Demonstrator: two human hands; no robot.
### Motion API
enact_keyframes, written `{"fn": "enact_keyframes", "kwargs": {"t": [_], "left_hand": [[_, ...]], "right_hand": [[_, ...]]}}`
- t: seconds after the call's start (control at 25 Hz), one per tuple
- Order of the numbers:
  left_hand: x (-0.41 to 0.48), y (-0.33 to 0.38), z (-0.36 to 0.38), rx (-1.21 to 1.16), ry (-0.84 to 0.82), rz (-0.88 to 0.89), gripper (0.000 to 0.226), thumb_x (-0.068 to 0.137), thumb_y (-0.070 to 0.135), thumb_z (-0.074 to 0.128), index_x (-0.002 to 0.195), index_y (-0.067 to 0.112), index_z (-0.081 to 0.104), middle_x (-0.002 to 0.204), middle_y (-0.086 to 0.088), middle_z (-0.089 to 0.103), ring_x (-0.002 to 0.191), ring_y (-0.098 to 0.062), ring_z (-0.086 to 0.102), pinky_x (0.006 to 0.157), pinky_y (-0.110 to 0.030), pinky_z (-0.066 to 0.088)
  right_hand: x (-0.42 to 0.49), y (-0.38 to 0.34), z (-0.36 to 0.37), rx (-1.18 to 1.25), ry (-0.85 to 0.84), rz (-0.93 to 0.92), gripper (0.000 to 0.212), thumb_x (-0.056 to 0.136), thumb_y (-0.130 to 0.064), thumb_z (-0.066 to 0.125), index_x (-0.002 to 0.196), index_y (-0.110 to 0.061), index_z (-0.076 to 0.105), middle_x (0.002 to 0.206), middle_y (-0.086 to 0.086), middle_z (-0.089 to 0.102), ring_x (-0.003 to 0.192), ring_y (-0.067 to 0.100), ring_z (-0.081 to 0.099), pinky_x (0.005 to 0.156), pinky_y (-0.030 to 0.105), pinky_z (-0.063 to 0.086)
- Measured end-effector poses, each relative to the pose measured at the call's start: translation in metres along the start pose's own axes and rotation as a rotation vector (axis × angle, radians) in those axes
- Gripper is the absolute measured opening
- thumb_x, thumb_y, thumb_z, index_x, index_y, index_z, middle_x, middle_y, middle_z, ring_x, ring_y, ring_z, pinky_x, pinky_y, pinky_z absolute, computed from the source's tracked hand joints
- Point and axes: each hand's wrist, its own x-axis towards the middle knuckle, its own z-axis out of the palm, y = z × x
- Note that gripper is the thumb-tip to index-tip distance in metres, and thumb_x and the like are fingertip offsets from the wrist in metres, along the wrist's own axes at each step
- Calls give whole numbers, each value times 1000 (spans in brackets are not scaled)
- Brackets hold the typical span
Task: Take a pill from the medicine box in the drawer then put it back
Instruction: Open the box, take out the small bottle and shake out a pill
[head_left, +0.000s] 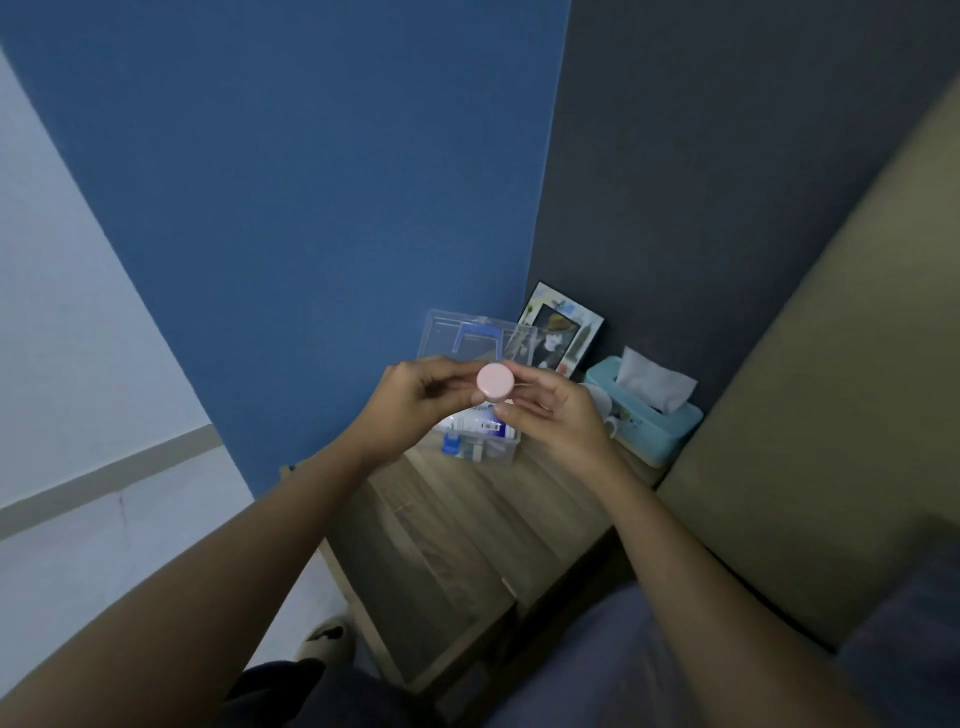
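Note:
A small pill bottle with a round pink cap (495, 381) is held up between both hands, the cap facing me. My left hand (415, 410) pinches the cap from the left. My right hand (553, 413) grips the bottle's body from the right and below. Behind and under the hands a clear plastic medicine box (480, 441) sits on the wooden bedside cabinet (467, 514), its transparent lid (478, 338) with a blue handle standing open against the wall. Packets and small bottles show inside the box. The drawer (410, 587) below is pulled open; its inside is dark.
A framed picture (563, 332) leans in the corner behind the box. To its right stands a light blue tissue box (649, 415), a white cup (602, 408) next to it. A bed edge (810, 441) runs along the right. A slipper (324, 642) lies on the floor.

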Motion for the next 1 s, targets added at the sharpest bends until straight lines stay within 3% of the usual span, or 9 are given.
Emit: {"fn": "enact_keyframes", "kwargs": {"t": [0.12,0.28,0.36,0.48,0.64,0.76,0.84,1.0], "left_hand": [[-7,21,3,-77,-46,-48,35,80,7,69,114,6,66,105,-10,71,95,-9,67,86,-17,51],[-14,41,4,-171,-148,-116,30,82,4,66,111,4,65,107,-9,71,94,-7,68,83,-14,51],[-16,51,6,-138,-189,-113,27,82,12,67,109,7,68,104,-6,72,93,-5,68,81,-13,50],[-17,59,10,-36,-223,-100,27,79,22,71,103,11,71,99,-10,74,91,-16,69,83,-22,54],[-17,62,14,97,-234,-56,26,73,23,77,96,13,71,91,-7,75,83,-15,70,79,-23,57],[-18,63,15,165,-230,-15,25,73,25,77,96,18,71,90,-2,75,78,-4,69,75,-15,54],[-18,63,16,203,-232,-4,27,74,26,75,99,17,71,91,-1,75,78,-2,68,74,-14,54],[-15,62,19,306,-234,32,28,77,31,72,100,16,72,90,0,75,75,4,66,67,-8,50]], "right_hand": [[-16,-15,-2,-57,57,-46,50,74,-2,74,120,-16,59,109,2,64,89,-2,65,80,14,52],[-37,-26,-9,-124,50,-93,42,72,-11,78,101,-38,62,102,-14,66,93,1,66,81,14,51],[-48,-28,-13,-127,54,-101,39,70,-14,80,95,-37,60,98,-15,69,93,0,66,80,12,51],[-57,-32,-13,-217,91,-150,37,67,-20,82,90,-35,58,92,-20,67,90,-3,66,78,10,51],[-66,-32,-10,-367,138,-219,42,66,-27,82,103,-26,61,95,-26,62,91,-10,63,80,7,49],[-70,-32,-11,-450,122,-227,55,66,-33,81,116,-23,59,105,-16,64,96,0,63,87,20,52],[-71,-32,-12,-497,100,-239,50,71,-35,77,116,-23,60,107,-5,69,97,9,64,88,32,55],[-75,-32,-12,-596,162,-294,40,78,-36,71,114,-21,64,101,-1,72,92,11,65,80,35,55]]}}
